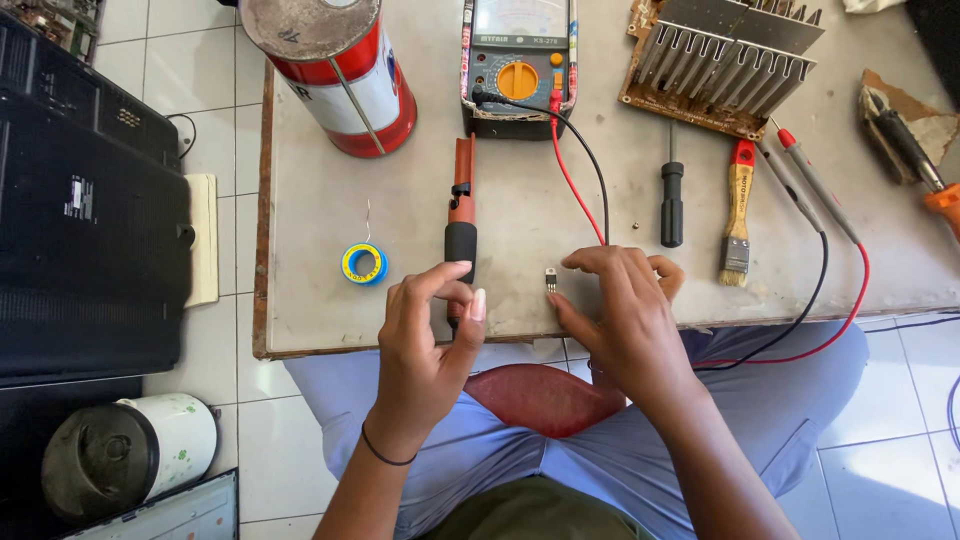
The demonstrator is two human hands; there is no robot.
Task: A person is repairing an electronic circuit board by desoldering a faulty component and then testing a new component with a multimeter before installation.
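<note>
A small black transistor (550, 279) with metal legs lies on the low grey table (330, 220), near its front edge. My right hand (625, 320) rests just right of it, fingers spread, fingertips close to the part but holding nothing. My left hand (425, 340) hovers at the table's front edge, thumb and fingers curled near the black tip end of a red desoldering pump (461, 215); I cannot tell whether it touches the pump. A blue-and-yellow solder spool (363, 263) lies left of the pump.
An analog multimeter (518, 60) stands at the back with red and black leads; its probes (815, 185) lie to the right. Also there: a red-and-white can (335, 70), finned heatsink board (725, 60), screwdriver (671, 200), brush (738, 215), soldering iron (925, 170). A black device case (85, 220) stands left.
</note>
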